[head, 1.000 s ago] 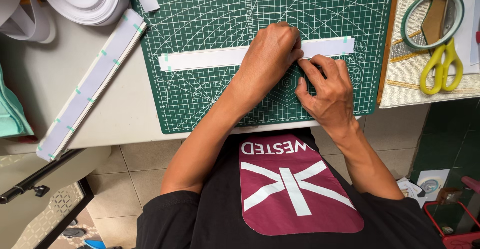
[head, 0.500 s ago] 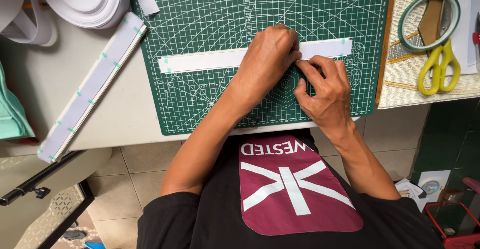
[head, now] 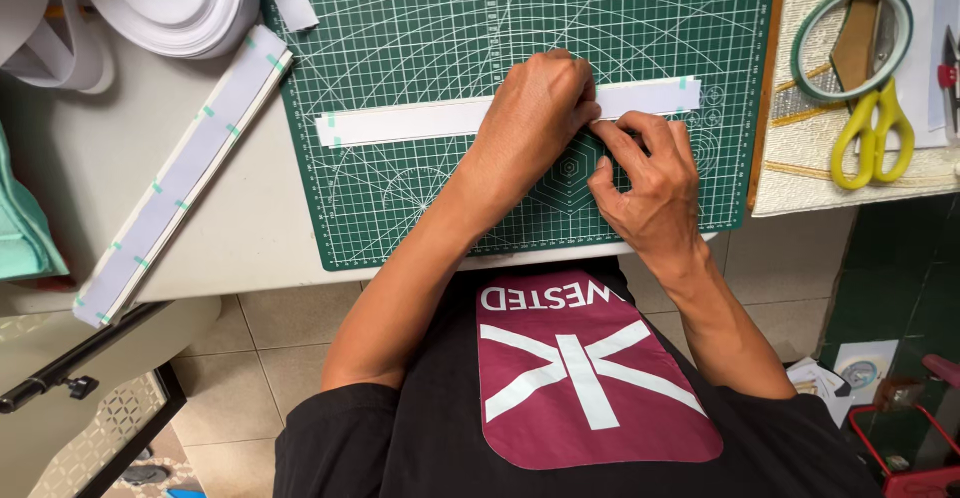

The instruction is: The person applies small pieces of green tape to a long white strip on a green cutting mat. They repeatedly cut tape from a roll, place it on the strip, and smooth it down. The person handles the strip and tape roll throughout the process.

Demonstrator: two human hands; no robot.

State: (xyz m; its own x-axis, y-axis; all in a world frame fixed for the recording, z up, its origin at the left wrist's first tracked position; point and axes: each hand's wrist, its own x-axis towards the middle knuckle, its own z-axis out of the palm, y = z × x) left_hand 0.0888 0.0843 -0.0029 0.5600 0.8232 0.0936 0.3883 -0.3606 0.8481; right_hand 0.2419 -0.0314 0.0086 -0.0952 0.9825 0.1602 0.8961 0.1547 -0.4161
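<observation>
- Two hands meet on a white strip (head: 420, 118) lying across the green cutting mat (head: 400, 208).
- Left hand (head: 535, 108) presses flat on the strip.
- Right hand (head: 645, 183) pinches its near edge.
- Yellow scissors (head: 868, 133) lie far right.

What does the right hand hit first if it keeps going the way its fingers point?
The right hand points up-left; its fingertips already meet the white strip beside the left hand. Going on, it would likely meet the left hand's fingers first.

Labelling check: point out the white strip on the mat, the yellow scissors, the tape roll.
white strip (head: 400, 121), head view, bare left half.
yellow scissors (head: 868, 138), head view, handle loops.
tape roll (head: 170, 3), head view, wound white side.
</observation>
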